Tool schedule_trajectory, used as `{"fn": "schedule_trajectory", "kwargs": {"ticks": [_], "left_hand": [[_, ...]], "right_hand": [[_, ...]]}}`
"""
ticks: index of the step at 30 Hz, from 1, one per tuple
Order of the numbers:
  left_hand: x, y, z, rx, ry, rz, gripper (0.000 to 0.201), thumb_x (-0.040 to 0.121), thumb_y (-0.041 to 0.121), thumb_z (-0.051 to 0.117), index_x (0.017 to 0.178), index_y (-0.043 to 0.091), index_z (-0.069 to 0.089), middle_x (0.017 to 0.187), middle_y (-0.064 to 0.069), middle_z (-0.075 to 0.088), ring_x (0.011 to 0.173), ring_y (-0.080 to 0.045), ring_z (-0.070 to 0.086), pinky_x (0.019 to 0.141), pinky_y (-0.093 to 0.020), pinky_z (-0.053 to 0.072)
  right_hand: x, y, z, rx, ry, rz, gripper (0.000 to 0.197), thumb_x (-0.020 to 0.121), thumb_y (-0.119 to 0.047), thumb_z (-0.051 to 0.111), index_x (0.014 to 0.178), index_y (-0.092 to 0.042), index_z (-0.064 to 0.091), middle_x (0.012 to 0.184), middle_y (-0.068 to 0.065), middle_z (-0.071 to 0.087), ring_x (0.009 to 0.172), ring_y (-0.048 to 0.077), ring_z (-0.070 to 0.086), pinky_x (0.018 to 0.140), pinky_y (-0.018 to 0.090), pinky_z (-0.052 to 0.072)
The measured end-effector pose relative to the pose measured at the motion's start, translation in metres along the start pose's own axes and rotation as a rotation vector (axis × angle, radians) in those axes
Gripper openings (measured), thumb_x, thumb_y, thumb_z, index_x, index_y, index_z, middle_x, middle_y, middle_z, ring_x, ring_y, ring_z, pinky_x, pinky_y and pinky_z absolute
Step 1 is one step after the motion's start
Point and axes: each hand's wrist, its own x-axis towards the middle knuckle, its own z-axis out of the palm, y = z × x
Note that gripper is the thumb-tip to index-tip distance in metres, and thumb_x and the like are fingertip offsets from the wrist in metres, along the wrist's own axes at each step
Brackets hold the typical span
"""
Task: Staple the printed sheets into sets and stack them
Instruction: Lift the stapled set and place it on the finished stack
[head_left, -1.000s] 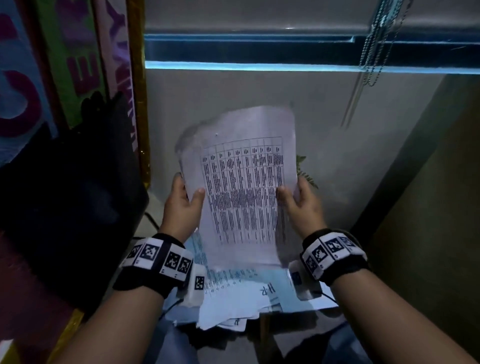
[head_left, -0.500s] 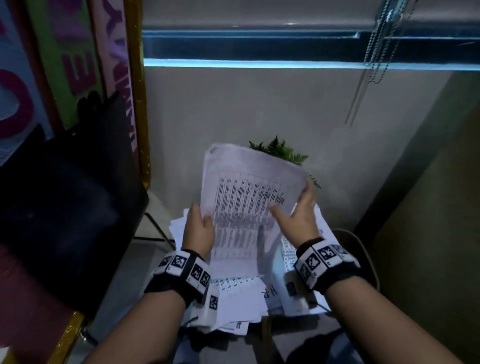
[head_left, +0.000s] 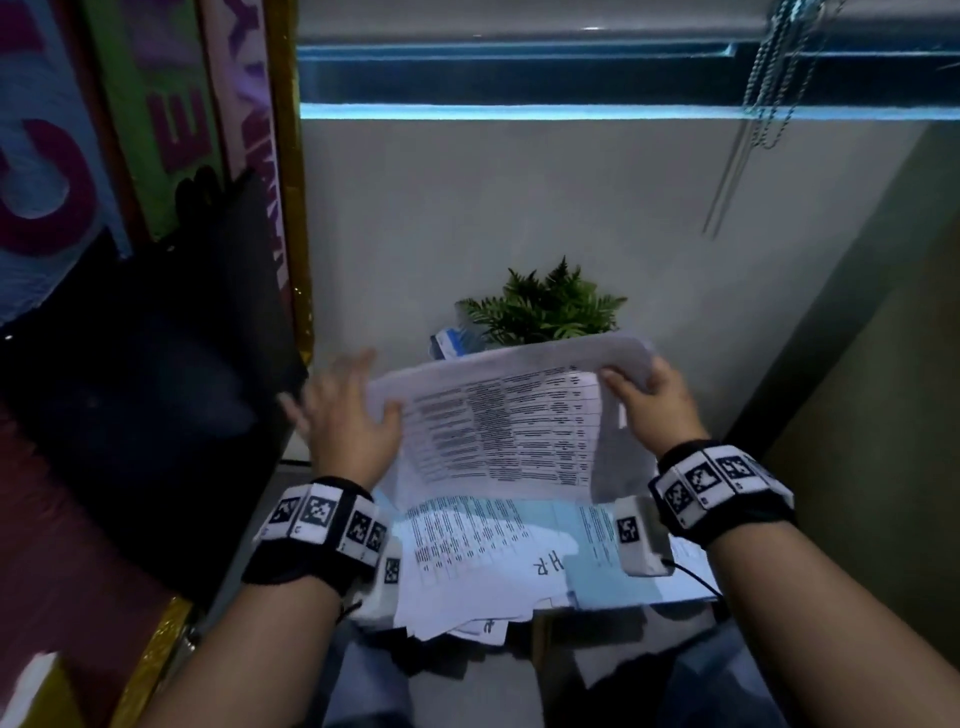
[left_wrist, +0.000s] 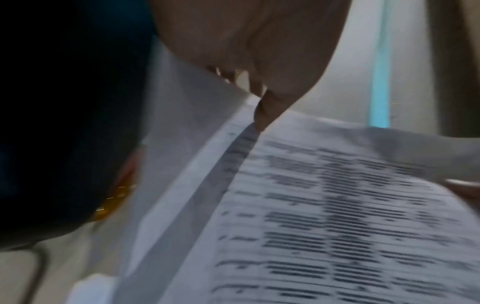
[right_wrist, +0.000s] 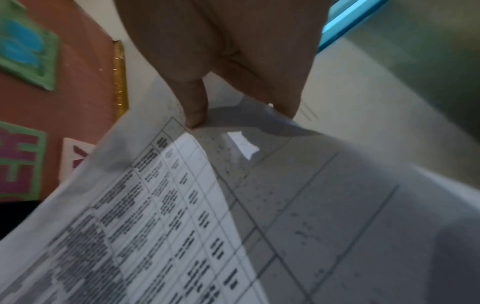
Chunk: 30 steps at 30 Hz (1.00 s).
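The white printed sheets with a table of dark text (head_left: 498, 426) hang tilted above the loose pile of white and pale blue papers (head_left: 483, 551) on the counter, long axis running between the hands. The right hand (head_left: 652, 402) pinches the far right corner, thumb on top; the left hand (head_left: 345, 415) has its grip spread, thumb touching the left edge. Judging by this, the right hand governs the lowering. A green fern-like plant (head_left: 545, 306) crowds the counter's far edge; room lies nearer the person.
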Motion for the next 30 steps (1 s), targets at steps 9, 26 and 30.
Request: {"fn": "schedule_trajectory", "kwargs": {"ticks": [9,26,30], "left_hand": [[-0.006,-0.026,0.016,-0.849,-0.189,-0.44,0.087,0.077,0.0,0.072,0.146,0.017,0.022,0.13,0.0,0.049,0.116,-0.016,0.049,0.096,-0.032,0.04],[-0.022,-0.03,0.059,-0.56,-0.3,-0.502,0.055,0.096,0.007,0.047,0.142,0.009,0.016,0.137,-0.013,0.04,0.116,-0.025,0.046,0.09,-0.03,0.034],[-0.009,-0.037,0.055,-0.558,-0.255,-0.507,0.054,0.095,0.008,0.047,0.14,0.013,0.018,0.138,-0.018,0.043,0.12,-0.034,0.047,0.1,-0.04,0.037]], "right_hand": [[-0.02,0.031,-0.004,0.209,0.02,0.175,0.013,0.083,-0.012,0.069,0.091,-0.021,0.065,0.092,0.003,0.07,0.078,0.012,0.068,0.073,0.028,0.053],[-0.017,0.076,0.027,-0.146,-0.005,0.387,0.031,0.094,-0.023,0.051,0.124,-0.015,0.047,0.119,0.011,0.057,0.112,0.032,0.053,0.097,0.046,0.042],[-0.009,0.072,0.025,-0.089,-0.019,0.389,0.029,0.091,-0.023,0.051,0.12,-0.019,0.05,0.117,0.009,0.06,0.109,0.031,0.055,0.097,0.047,0.044]]}}
